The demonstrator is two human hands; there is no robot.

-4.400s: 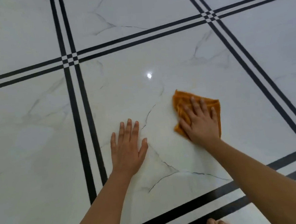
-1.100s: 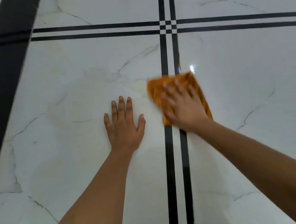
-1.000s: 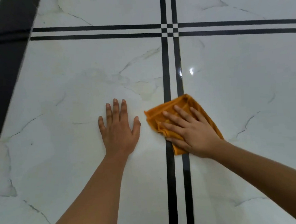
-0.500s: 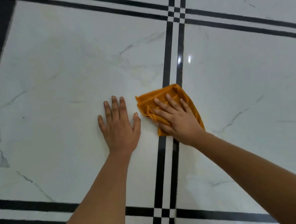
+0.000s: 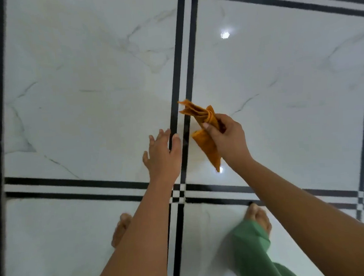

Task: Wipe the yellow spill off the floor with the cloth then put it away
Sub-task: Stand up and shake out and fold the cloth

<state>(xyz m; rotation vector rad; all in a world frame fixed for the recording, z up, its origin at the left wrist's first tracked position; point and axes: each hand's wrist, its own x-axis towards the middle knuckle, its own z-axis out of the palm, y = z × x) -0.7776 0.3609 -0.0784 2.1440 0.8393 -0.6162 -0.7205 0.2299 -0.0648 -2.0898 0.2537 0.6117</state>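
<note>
Head view, single entry: floor-wiping task, wipe apparently finished, cloth lifted.

Item: orange cloth. Bunched and pinched in the right hand, held in the air above the white marble floor, one corner hanging down, two folded corners sticking up. It is located just right of the black double stripe between tiles.

Item: yellow spill. No clear puddle is seen; only a faint yellowish film is made out on the tile left of the stripe, too weak to confirm.

Risks, as judged: a residue may be left behind if that film is real spill and the cloth is carried off now. Drips may fall from the hanging corner onto clean tile if the cloth is soaked. The bare feet are planted near the wiped patch, so a slip on damp glossy tile is possible.

Fingers: the right hand is closed around the middle of the cloth, thumb pressed across the folds. The left hand is spread, fingers loosely apart, holding nothing; whether it touches the floor cannot be told through the blur.
</note>
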